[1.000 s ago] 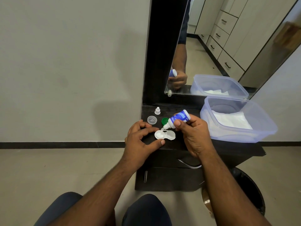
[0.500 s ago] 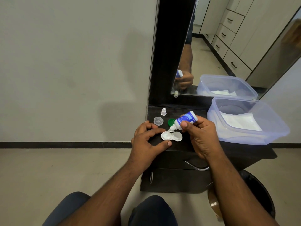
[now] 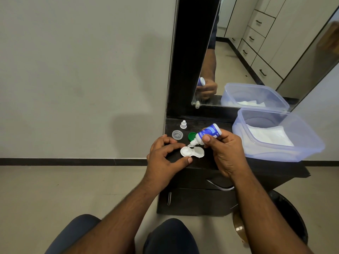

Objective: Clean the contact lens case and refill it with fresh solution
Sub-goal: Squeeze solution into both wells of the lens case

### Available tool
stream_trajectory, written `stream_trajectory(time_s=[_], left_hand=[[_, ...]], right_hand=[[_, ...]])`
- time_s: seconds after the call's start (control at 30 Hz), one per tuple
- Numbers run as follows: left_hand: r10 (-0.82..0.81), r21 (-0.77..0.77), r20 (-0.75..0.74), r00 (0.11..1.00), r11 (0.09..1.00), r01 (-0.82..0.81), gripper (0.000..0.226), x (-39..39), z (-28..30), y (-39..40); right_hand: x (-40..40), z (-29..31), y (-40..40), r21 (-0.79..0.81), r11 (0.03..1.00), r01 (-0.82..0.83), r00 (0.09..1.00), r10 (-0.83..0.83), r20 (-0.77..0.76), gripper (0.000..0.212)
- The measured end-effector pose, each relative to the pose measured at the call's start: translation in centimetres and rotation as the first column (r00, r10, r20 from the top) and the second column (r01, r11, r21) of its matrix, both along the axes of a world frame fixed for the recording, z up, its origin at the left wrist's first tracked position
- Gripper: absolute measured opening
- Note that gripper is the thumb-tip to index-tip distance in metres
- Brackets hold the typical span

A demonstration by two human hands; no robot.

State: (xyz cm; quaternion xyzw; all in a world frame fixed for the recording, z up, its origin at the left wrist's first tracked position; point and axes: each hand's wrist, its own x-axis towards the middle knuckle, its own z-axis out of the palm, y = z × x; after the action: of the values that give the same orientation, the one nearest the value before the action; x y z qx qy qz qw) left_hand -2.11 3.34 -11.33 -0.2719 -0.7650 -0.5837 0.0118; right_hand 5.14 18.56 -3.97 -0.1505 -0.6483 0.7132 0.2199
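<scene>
- Bottle in right hand is tilted as before, nozzle now lower, just over the case.
- Left hand fingers pinch the case; filling seems underway.

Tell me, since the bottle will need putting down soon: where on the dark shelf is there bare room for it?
Bare shelf lies between the small white cap and the plastic tub, behind the bottle. The front left is crowded: clear lid, green lid, lens case and both hands.
</scene>
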Motion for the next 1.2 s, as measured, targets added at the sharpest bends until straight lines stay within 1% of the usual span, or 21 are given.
stream_trajectory(time_s=[0.2,0.33,0.43,0.6,0.63,0.73,0.8,0.87,0.97,1.07,1.13,1.2], left_hand=[[0.000,-0.011,0.010,1.000,1.000,0.000,0.044,0.08,0.05,0.02],[-0.002,-0.027,0.016,1.000,1.000,0.002,0.045,0.09,0.05,0.00],[0.003,-0.030,0.014,1.000,1.000,-0.002,0.045,0.13,0.11,0.00],[0.011,0.003,0.013,1.000,1.000,-0.011,0.043,0.24,0.25,0.08],[0.011,0.015,0.011,1.000,1.000,-0.011,0.043,0.25,0.25,0.08],[0.008,-0.003,0.017,1.000,1.000,-0.008,0.043,0.34,0.39,0.04],[0.009,-0.013,0.021,1.000,1.000,-0.009,0.044,0.42,0.49,-0.02],[0.013,-0.002,0.017,1.000,1.000,-0.013,0.044,0.43,0.54,-0.05],[0.011,-0.015,0.014,1.000,1.000,-0.010,0.045,0.42,0.60,-0.06],[0.006,-0.004,0.015,1.000,1.000,-0.006,0.046,0.45,0.66,-0.08],[0.012,0.017,0.039,0.999,1.000,-0.012,0.044,0.60,0.72,-0.03],[0.016,0.029,0.073,0.997,0.999,-0.019,0.040,0.77,0.76,-0.06]], right_hand=[[0.18,0.26,-0.10,0.004,1.000,0.008,1.000,-0.008,0.010,0.023],[0.26,0.31,-0.10,0.000,1.000,-0.007,1.000,0.007,0.000,0.018],[0.23,0.30,0.05,-0.003,1.000,-0.003,1.000,0.003,0.008,0.024],[0.15,0.22,0.49,-0.116,0.993,0.020,0.998,-0.026,-0.050,0.026],[0.11,0.17,0.52,-0.144,0.989,0.018,0.997,-0.028,-0.068,0.031],[-0.15,-0.06,0.65,-0.212,0.977,0.033,0.996,-0.050,-0.074,0.058],[-0.22,-0.15,0.79,-0.241,0.969,0.047,0.995,-0.066,-0.071,0.065],[-0.19,-0.01,0.73,-0.264,0.963,0.049,0.994,-0.071,-0.077,0.054],[-0.12,0.25,0.50,-0.282,0.955,0.089,0.993,-0.106,-0.044,0.026],[-0.19,0.34,0.53,-0.323,0.938,0.125,0.989,-0.144,-0.037,0.011],[-0.20,0.32,0.66,-0.384,0.912,0.142,0.984,-0.172,-0.043,0.007],[-0.27,0.18,0.72,-0.392,0.908,0.149,0.983,-0.180,-0.044,0.007]])
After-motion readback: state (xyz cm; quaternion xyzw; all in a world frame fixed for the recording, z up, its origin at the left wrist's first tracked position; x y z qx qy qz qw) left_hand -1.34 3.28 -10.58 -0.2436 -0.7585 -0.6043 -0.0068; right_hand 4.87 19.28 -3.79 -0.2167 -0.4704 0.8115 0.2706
